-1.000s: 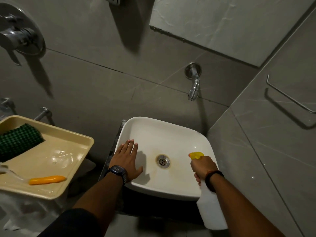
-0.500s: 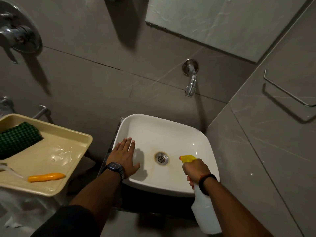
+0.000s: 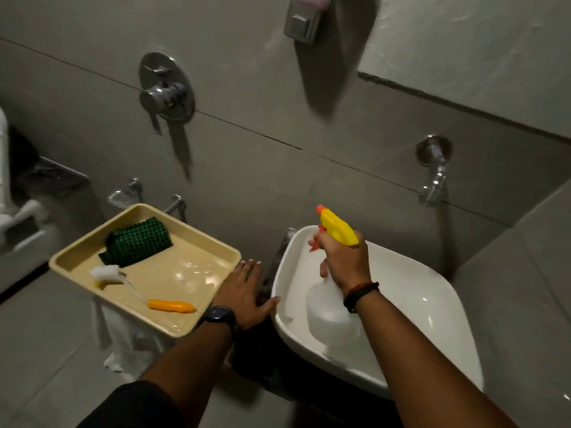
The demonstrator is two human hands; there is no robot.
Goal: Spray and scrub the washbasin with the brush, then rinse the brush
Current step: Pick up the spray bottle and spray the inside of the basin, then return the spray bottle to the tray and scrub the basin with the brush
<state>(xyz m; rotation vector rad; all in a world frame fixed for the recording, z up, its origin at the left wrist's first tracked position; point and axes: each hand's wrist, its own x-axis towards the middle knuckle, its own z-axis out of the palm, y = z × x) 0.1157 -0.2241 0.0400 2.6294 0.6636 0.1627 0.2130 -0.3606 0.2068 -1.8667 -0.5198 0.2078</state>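
The white square washbasin (image 3: pixel 432 304) sits low at the right. My right hand (image 3: pixel 346 261) is closed around the neck of a translucent spray bottle (image 3: pixel 327 307) with a yellow trigger head, held over the basin's left side, nozzle pointing up and left. My left hand (image 3: pixel 244 293) hangs flat with fingers apart in the gap between basin and tray, thumb near the basin's rim, holding nothing. The brush (image 3: pixel 139 288), white bristles and orange handle, lies in the beige tray (image 3: pixel 213 307) at the left.
A green scrub pad (image 3: pixel 139 242) lies at the tray's back. A wall tap (image 3: pixel 432 177) juts out above the basin. A chrome mixer valve (image 3: pixel 165 91) and a soap dispenser (image 3: pixel 302 20) are on the tiled wall. White fittings stand at far left.
The view has swung left. My right hand has lifted the spray bottle up and left across the basin. My left hand has come off the basin's inside, out over its left rim toward the tray.
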